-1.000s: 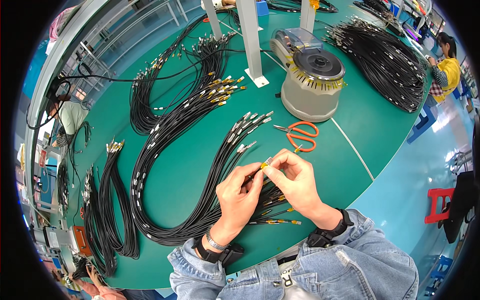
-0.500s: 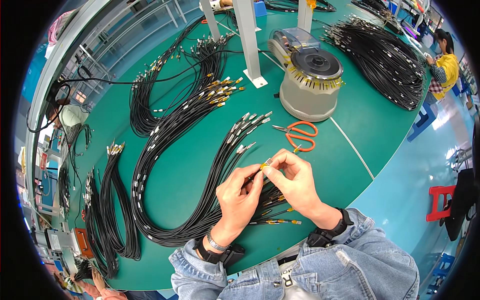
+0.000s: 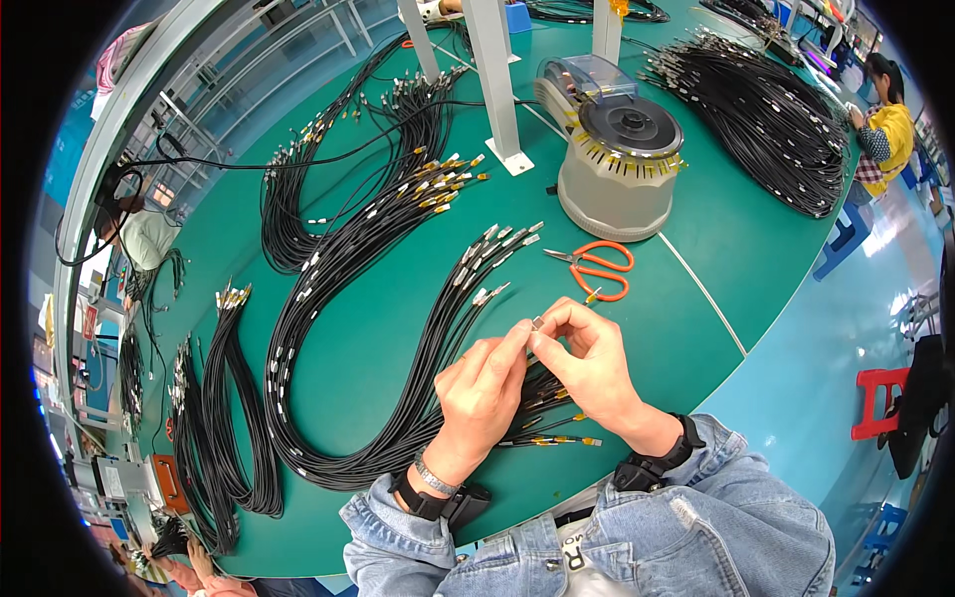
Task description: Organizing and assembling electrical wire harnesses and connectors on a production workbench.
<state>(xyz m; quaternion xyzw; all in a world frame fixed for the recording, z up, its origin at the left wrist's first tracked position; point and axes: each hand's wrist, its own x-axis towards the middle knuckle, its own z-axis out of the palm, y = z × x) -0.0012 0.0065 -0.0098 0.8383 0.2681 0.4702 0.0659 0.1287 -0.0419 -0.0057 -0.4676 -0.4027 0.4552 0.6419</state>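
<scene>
My left hand [image 3: 481, 394] and my right hand [image 3: 589, 364] meet at the fingertips near the middle of the table. Both pinch the end of a black cable, whose small metal connector [image 3: 538, 322] shows between them. The left fingers cover most of the part just behind it. A bit of yellow tape [image 3: 593, 296] sticks up by my right index finger. Beneath my hands lies a bundle of black cables [image 3: 398, 423], some ends wrapped in yellow. Just beyond my right hand are orange-handled scissors [image 3: 603, 271], blades apart.
A round tape dispenser [image 3: 615, 194] with yellow strips around its top stands behind the scissors. Grey posts [image 3: 489, 90] rise from the green table [image 3: 686, 328]. More cable bundles lie at left [image 3: 231, 398] and far right [image 3: 761, 129]. A person in yellow [image 3: 885, 139] sits at far right.
My left fingers have shifted forward and straightened over the cable end, covering the yellow band seen there before. My right hand has hardly moved.
</scene>
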